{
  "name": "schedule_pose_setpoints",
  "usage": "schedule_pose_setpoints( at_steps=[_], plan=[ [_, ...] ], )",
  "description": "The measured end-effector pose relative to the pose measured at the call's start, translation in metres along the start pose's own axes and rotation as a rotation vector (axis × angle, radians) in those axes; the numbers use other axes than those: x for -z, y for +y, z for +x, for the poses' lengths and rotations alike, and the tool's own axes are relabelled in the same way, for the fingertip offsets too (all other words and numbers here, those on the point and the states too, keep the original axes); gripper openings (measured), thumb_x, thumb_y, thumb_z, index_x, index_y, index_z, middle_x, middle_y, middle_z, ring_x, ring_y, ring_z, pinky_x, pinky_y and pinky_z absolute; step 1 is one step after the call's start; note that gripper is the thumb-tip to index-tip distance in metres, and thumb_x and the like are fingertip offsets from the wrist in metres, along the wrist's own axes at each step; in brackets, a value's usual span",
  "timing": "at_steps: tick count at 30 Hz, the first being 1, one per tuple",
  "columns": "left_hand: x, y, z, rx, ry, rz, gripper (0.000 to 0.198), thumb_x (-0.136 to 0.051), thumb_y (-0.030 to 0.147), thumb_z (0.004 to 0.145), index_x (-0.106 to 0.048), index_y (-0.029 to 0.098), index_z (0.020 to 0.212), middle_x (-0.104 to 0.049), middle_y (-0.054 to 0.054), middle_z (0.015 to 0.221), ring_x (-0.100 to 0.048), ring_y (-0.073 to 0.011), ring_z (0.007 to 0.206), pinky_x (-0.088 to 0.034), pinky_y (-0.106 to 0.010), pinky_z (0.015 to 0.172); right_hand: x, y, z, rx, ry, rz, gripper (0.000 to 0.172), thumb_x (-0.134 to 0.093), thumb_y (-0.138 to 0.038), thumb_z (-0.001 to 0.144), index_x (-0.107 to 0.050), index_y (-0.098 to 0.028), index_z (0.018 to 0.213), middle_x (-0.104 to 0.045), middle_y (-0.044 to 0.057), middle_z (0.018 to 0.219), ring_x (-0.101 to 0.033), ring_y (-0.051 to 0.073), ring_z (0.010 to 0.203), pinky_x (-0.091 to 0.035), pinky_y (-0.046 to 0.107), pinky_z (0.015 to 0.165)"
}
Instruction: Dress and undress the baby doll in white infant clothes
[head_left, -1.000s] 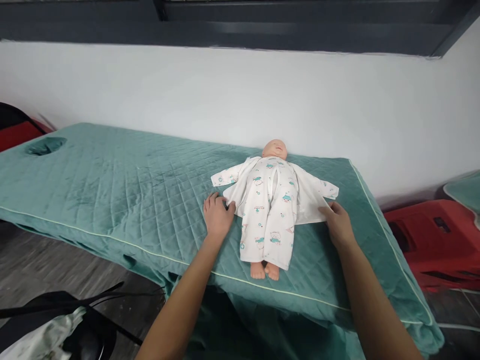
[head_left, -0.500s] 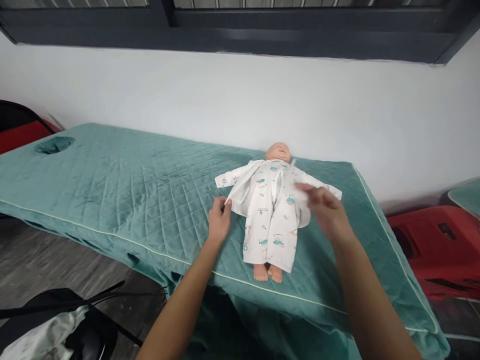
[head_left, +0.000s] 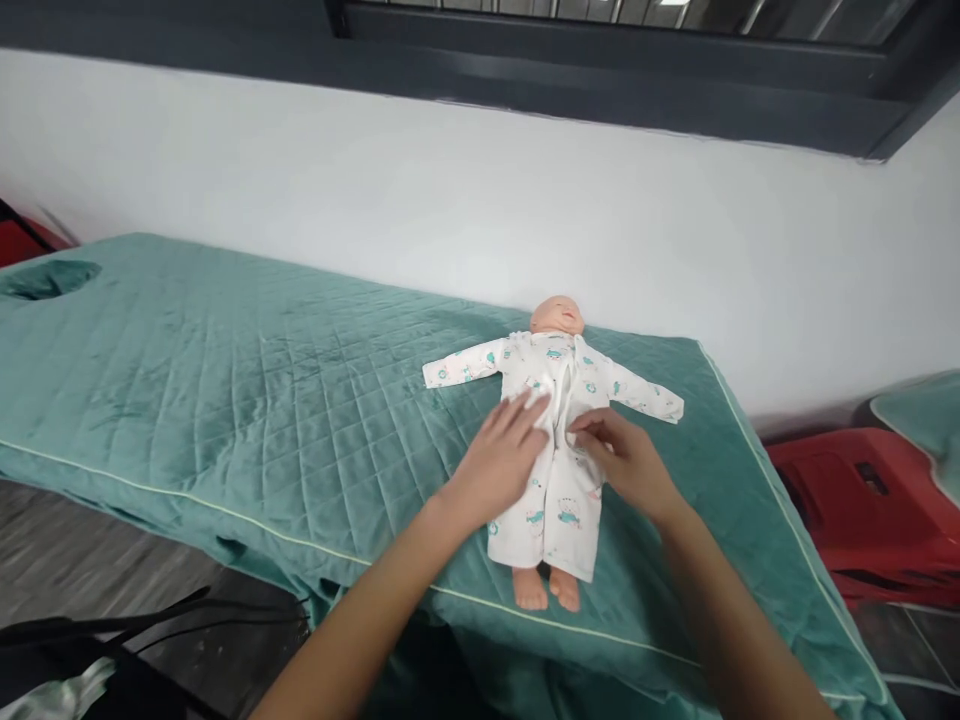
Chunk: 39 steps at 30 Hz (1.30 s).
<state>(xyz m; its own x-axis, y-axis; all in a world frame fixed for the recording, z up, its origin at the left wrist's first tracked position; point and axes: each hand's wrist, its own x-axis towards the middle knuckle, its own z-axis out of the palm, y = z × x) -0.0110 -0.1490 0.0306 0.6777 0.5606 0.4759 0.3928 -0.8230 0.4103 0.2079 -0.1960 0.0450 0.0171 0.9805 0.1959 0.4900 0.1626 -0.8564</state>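
A baby doll [head_left: 557, 316] lies on its back on the green quilted bed, head toward the wall and bare feet toward me. It wears a white top [head_left: 469, 364] and white trousers [head_left: 574, 545], both printed with small teal figures. Across the doll's belly lies my left hand [head_left: 504, 458], fingers stretched out on the top's front. My right hand [head_left: 619, 452] is on the other side of the belly, its thumb and fingers pinched on the edge of the top. A narrow gap runs down the front of the top between my hands.
The bed [head_left: 315, 400] stretches left along a white wall [head_left: 375, 190] and has a face hole [head_left: 52, 279] at its far left. A red plastic chair [head_left: 877, 490] stands at the right. Dark straps and cloth [head_left: 82, 650] are at the lower left.
My left hand has let go of the top's left flap, now folded down over the belly, and moved right onto it. My right hand has come in and down to the top's front edge.
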Motion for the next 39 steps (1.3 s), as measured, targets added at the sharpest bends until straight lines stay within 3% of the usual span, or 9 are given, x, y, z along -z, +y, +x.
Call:
schedule_pose_setpoints(
  at_steps=[3, 6, 11, 13, 17, 21, 25, 32, 39],
  plan=[
    [0.001, 0.013, -0.007, -0.179, -0.087, 0.114, 0.021, -0.045, 0.013, 0.095, -0.063, 0.020, 0.103, -0.045, -0.010, 0.156, -0.044, -0.0277, 0.143, -0.026, -0.057, 0.125, 0.001, -0.003, 0.000, 0.022, -0.064, 0.002, 0.011, -0.057, -0.031, 0.093, -0.065, -0.022, 0.094, -0.066, 0.002, 0.083, -0.060, 0.016, 0.077, -0.046, 0.030, 0.070],
    [0.002, 0.006, -0.005, -0.196, 0.037, -0.044, 0.024, -0.043, 0.016, 0.098, -0.064, 0.022, 0.108, -0.062, -0.008, 0.139, -0.060, -0.0195, 0.126, -0.038, -0.046, 0.120, 0.007, -0.004, 0.014, 0.008, 0.104, 0.144, 0.011, -0.058, -0.033, 0.093, -0.063, -0.022, 0.093, -0.065, 0.001, 0.081, -0.060, 0.015, 0.072, -0.047, 0.029, 0.067],
    [-0.002, -0.045, 0.043, 0.252, 0.398, -0.105, 0.021, -0.047, 0.022, 0.098, -0.066, 0.019, 0.106, -0.071, -0.010, 0.108, -0.064, -0.0221, 0.106, -0.054, -0.040, 0.096, 0.013, 0.005, 0.078, -0.026, 0.348, 0.054, 0.013, -0.062, -0.033, 0.087, -0.061, -0.023, 0.093, -0.064, -0.001, 0.078, -0.058, 0.015, 0.066, -0.045, 0.030, 0.066],
    [-0.006, -0.065, 0.070, 0.335, 0.338, 0.013, 0.022, -0.050, 0.021, 0.096, -0.067, 0.017, 0.108, -0.071, -0.011, 0.112, -0.060, -0.0265, 0.111, -0.050, -0.046, 0.101, 0.012, 0.011, 0.108, -0.037, 0.375, -0.127, 0.015, -0.062, -0.034, 0.085, -0.061, -0.022, 0.092, -0.063, 0.000, 0.079, -0.057, 0.016, 0.067, -0.045, 0.032, 0.069],
    [-0.016, -0.081, 0.113, 0.254, 0.178, 0.000, 0.027, -0.047, 0.020, 0.097, -0.068, 0.016, 0.114, -0.071, -0.008, 0.122, -0.056, -0.0264, 0.123, -0.042, -0.045, 0.112, 0.003, 0.024, 0.145, -0.110, 0.413, -0.354, 0.023, -0.066, -0.041, 0.080, -0.055, -0.022, 0.078, -0.062, 0.002, 0.076, -0.057, 0.019, 0.074, -0.044, 0.035, 0.076],
    [-0.019, -0.080, 0.134, 0.184, 0.167, -0.077, 0.027, -0.050, 0.024, 0.097, -0.068, 0.019, 0.117, -0.071, -0.005, 0.124, -0.050, -0.0248, 0.132, -0.039, -0.044, 0.114, -0.003, 0.028, 0.145, -0.134, 0.364, -0.295, 0.028, -0.070, -0.046, 0.075, -0.055, -0.022, 0.077, -0.064, 0.002, 0.080, -0.058, 0.019, 0.074, -0.044, 0.033, 0.073],
    [-0.017, -0.084, 0.149, 0.375, 0.227, -0.049, 0.026, -0.056, 0.023, 0.093, -0.071, 0.016, 0.113, -0.072, -0.008, 0.116, -0.061, -0.0238, 0.112, -0.044, -0.040, 0.105, -0.004, 0.028, 0.136, -0.170, 0.402, -0.217, 0.022, -0.064, -0.042, 0.079, -0.059, -0.021, 0.078, -0.066, 0.001, 0.078, -0.060, 0.019, 0.075, -0.043, 0.032, 0.072],
    [-0.019, -0.084, 0.174, 0.541, 0.047, -0.121, 0.022, -0.058, 0.028, 0.090, -0.076, 0.020, 0.099, -0.076, -0.006, 0.094, -0.067, -0.0208, 0.086, -0.048, -0.032, 0.079, -0.005, 0.031, 0.135, -0.179, 0.468, -0.121, 0.016, -0.057, -0.031, 0.081, -0.068, -0.020, 0.078, -0.071, 0.002, 0.077, -0.064, 0.019, 0.073, -0.045, 0.031, 0.073],
    [-0.030, -0.089, 0.169, 0.457, 0.250, -0.173, 0.019, -0.057, 0.026, 0.091, -0.075, 0.022, 0.095, -0.077, -0.004, 0.090, -0.067, -0.0188, 0.083, -0.048, -0.029, 0.077, -0.005, 0.032, 0.138, -0.089, 0.449, 0.083, 0.019, -0.061, -0.030, 0.082, -0.076, -0.019, 0.088, -0.077, 0.003, 0.088, -0.069, 0.020, 0.081, -0.051, 0.033, 0.081]
  ],
)
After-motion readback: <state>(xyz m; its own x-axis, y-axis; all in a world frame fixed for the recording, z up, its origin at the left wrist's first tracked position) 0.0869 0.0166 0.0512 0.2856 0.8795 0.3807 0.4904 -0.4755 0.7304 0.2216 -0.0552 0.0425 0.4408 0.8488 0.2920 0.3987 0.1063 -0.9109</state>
